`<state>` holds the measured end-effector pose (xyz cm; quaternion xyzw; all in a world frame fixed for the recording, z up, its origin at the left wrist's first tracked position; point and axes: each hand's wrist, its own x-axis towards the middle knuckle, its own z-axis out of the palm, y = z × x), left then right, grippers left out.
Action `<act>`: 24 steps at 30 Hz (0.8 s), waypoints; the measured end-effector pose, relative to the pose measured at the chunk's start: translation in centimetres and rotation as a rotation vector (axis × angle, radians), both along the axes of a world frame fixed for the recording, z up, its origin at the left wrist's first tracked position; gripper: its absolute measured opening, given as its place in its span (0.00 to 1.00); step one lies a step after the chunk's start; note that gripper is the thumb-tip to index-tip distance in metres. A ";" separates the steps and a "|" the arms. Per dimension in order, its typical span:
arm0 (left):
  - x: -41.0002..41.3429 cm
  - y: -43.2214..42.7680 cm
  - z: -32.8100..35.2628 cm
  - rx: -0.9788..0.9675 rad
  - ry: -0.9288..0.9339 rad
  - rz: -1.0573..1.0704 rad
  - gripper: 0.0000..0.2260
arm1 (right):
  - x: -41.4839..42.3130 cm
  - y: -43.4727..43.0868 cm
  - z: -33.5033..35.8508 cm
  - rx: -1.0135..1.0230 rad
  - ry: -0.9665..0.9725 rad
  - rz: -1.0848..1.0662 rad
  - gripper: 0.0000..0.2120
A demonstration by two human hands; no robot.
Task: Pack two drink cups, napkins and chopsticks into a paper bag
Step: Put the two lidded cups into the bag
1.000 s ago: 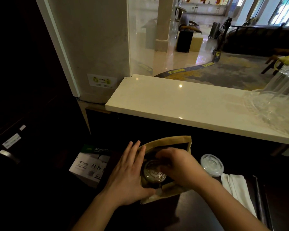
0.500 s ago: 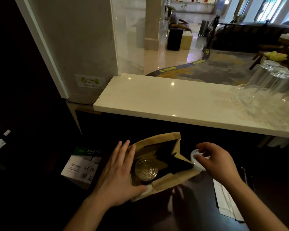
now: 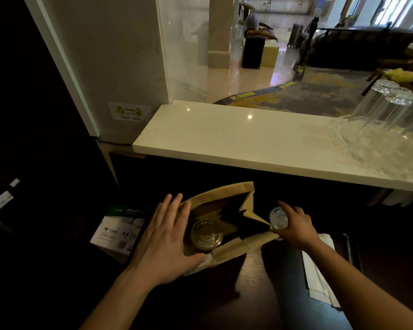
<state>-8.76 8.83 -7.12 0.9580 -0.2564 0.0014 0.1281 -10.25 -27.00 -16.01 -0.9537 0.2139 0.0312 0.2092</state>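
A brown paper bag (image 3: 227,194) stands open on the dark counter. Inside it, at the left, sits one drink cup (image 3: 206,236) with a clear domed lid. My left hand (image 3: 165,241) lies flat against the bag's left side, thumb along its near edge, steadying it. Just right of the bag stands a second lidded drink cup (image 3: 277,216), and my right hand (image 3: 297,228) wraps around it. White napkins (image 3: 320,279) lie on the counter further right, below my right forearm. A dark thin object (image 3: 351,248) beside them could be chopsticks; too dim to tell.
A pale stone ledge (image 3: 236,141) runs above the dark counter. Upturned clear glasses (image 3: 386,125) stand on its right end. A box of A4 paper (image 3: 118,231) sits low at the left of the bag. The surroundings on the left are dark.
My right hand came out of the bag, leaving the first cup inside, and moved right onto the second cup. My left hand stayed against the bag.
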 end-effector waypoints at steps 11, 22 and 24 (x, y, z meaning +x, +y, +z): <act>-0.2 -0.5 -0.2 -0.025 0.031 0.007 0.54 | -3.5 2.3 6.9 0.054 -0.390 -0.032 0.41; 0.3 -1.0 -0.3 -0.083 0.055 -0.054 0.55 | -5.8 10.4 18.8 0.203 -0.660 0.341 0.39; 0.3 -1.1 -0.4 -0.089 0.058 -0.065 0.56 | -4.6 12.3 17.6 0.228 -0.565 0.403 0.39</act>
